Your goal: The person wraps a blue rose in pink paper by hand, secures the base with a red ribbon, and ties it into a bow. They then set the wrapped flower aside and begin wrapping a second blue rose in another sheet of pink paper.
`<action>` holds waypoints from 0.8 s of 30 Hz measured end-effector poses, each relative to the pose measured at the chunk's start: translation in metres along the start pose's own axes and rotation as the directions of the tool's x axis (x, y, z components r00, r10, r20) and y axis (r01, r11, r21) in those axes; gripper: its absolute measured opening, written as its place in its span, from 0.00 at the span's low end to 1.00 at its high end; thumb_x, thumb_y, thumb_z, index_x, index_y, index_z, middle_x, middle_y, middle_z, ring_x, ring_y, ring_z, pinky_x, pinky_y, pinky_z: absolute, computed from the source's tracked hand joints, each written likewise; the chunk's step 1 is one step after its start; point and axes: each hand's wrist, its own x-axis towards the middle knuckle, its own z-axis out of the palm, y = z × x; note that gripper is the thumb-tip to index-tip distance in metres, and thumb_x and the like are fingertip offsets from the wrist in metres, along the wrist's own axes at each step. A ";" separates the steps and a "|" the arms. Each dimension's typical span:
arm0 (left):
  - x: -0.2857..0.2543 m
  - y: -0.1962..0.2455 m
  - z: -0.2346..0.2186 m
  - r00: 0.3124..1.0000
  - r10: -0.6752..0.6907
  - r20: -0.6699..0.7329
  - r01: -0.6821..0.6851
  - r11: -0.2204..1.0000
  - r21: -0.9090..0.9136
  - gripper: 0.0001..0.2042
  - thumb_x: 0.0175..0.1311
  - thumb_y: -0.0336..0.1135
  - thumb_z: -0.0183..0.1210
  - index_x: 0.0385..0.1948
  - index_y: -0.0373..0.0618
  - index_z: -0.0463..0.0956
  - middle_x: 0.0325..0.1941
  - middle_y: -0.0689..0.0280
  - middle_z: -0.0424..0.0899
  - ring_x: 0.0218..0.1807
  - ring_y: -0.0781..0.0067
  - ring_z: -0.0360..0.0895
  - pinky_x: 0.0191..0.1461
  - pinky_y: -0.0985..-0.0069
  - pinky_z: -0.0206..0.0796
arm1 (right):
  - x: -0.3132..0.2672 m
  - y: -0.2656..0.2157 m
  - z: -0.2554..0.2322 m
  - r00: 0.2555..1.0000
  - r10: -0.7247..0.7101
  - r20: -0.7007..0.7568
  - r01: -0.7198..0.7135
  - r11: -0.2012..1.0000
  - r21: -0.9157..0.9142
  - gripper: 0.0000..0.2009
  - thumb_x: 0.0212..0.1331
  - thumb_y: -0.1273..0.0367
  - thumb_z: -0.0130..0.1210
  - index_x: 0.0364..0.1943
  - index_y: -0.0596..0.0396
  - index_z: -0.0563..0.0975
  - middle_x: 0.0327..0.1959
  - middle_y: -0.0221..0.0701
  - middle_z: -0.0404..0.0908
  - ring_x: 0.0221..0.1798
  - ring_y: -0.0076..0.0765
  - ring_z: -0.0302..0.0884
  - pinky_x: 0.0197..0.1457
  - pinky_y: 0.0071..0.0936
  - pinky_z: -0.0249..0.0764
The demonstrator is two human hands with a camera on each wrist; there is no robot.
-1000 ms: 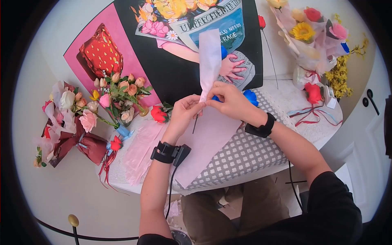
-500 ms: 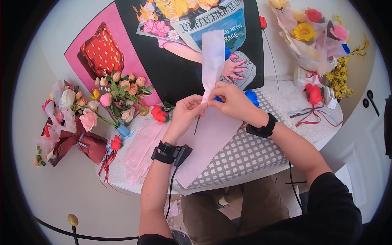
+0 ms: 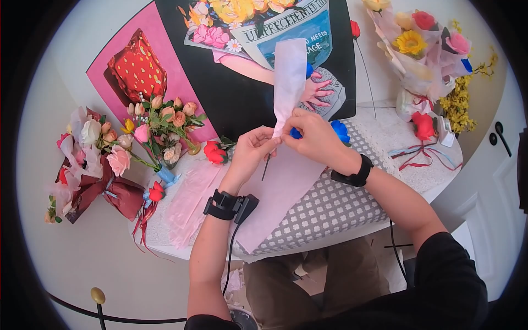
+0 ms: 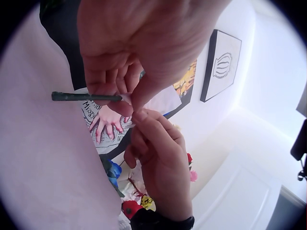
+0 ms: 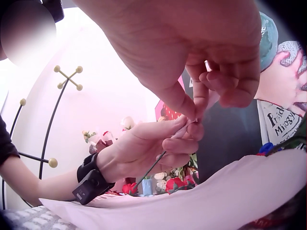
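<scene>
Over the table both hands meet at the gathered lower end of a pale pink strip of wrapping paper (image 3: 290, 77), which stands upright. Blue petals (image 3: 309, 70) peek out at the strip's right edge and move with it; the rest of that flower is hidden. A thin dark green stem (image 4: 86, 97) comes out below the gathered paper. My left hand (image 3: 254, 151) pinches the paper round the stem between thumb and fingers. From the right, my right hand (image 3: 313, 135) pinches the same gathered part, its fingertips right against the left thumb.
A large pink paper sheet (image 3: 275, 203) lies on grey patterned cloth (image 3: 324, 212). Thin pink sheets (image 3: 192, 206) lie to the left. Blue flowers (image 3: 340, 132) and a red rose (image 3: 214, 153) are beyond the hands. Bouquets stand at both sides; a painted board (image 3: 236, 104) leans behind.
The paper strip's upper part has shifted slightly to the right, with the blue petals following. Both hands keep their pinch at the gathered end, moving only slightly.
</scene>
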 end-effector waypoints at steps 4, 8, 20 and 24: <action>-0.002 0.008 0.004 1.000 -0.010 -0.013 0.010 1.000 0.006 0.08 0.70 0.33 0.64 0.43 0.39 0.82 0.31 0.72 0.84 0.28 0.87 0.76 0.28 0.87 0.60 | 0.000 0.002 0.002 1.000 -0.019 -0.014 0.019 1.000 -0.016 0.08 0.54 0.67 0.64 0.26 0.57 0.82 0.35 0.36 0.79 0.39 0.49 0.81 0.40 0.42 0.74; -0.002 0.005 0.002 1.000 -0.016 -0.024 0.018 0.999 0.045 0.10 0.71 0.34 0.63 0.45 0.38 0.82 0.33 0.72 0.85 0.29 0.86 0.76 0.30 0.86 0.61 | -0.002 0.001 0.003 0.999 -0.043 -0.022 0.043 0.999 -0.008 0.07 0.54 0.67 0.63 0.26 0.57 0.81 0.35 0.36 0.79 0.39 0.48 0.81 0.40 0.42 0.74; 0.000 0.003 -0.005 0.998 -0.058 -0.005 0.057 0.987 -0.151 0.10 0.75 0.37 0.56 0.41 0.40 0.81 0.32 0.72 0.81 0.30 0.85 0.72 0.35 0.84 0.62 | -0.003 -0.014 -0.006 1.000 -0.001 -0.012 0.002 0.994 0.112 0.07 0.59 0.68 0.61 0.31 0.58 0.80 0.39 0.35 0.79 0.41 0.46 0.80 0.43 0.37 0.73; 0.000 0.002 -0.005 0.997 -0.050 0.058 0.065 0.950 -0.304 0.10 0.77 0.37 0.54 0.41 0.41 0.79 0.30 0.73 0.78 0.28 0.86 0.68 0.35 0.82 0.59 | -0.002 -0.011 -0.005 1.000 0.006 0.015 -0.007 0.993 0.121 0.06 0.61 0.69 0.62 0.33 0.58 0.80 0.39 0.35 0.78 0.39 0.42 0.79 0.43 0.35 0.72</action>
